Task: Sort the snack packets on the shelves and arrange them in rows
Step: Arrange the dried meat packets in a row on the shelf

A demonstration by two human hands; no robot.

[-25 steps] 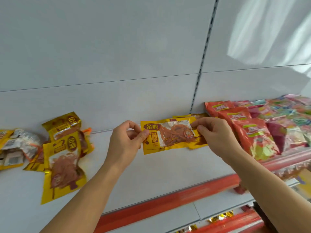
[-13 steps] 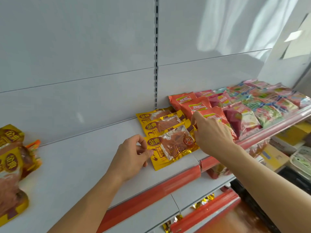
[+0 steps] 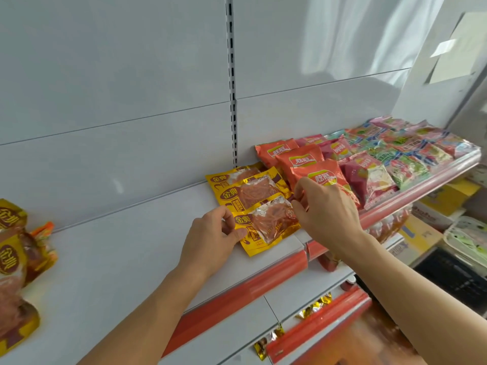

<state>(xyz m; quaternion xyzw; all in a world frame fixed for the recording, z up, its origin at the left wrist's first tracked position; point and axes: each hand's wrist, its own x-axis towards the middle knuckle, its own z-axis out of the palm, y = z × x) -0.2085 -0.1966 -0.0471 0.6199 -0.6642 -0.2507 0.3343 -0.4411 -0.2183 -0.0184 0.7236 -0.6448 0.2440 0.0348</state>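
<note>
So the white shelf (image 3: 110,248) is the thing to orient by here. Way over at its left end there's a messy heap of yellow packets (image 3: 15,262), some standing up, some flopped over, partly cut off by the edge of the view. Well apart from that, toward the middle of the shelf near the slotted upright (image 3: 232,83) in the back panel, the front yellow packet (image 3: 266,225) lies flat close to the shelf's red front lip, with two more yellow packets (image 3: 250,189) of the same kind overlapped behind it toward the back wall, like the start of a row. The left hand (image 3: 213,238) is pinching the front packet's left edge, thumb on top and fingers curled around it. The right hand (image 3: 326,209) is at the packet's right end, fingers bent down onto the corner; looks like it's gripping it, though the fingertips are partly hidden. Right of that on the shelf, orange packets (image 3: 303,160) sit in a neat overlapping line just beside the yellow ones, and further right come rows of pink and green packets (image 3: 390,159) running out to the shelf's far end. Below the shelf on the right there are cardboard boxes (image 3: 432,212).
</note>
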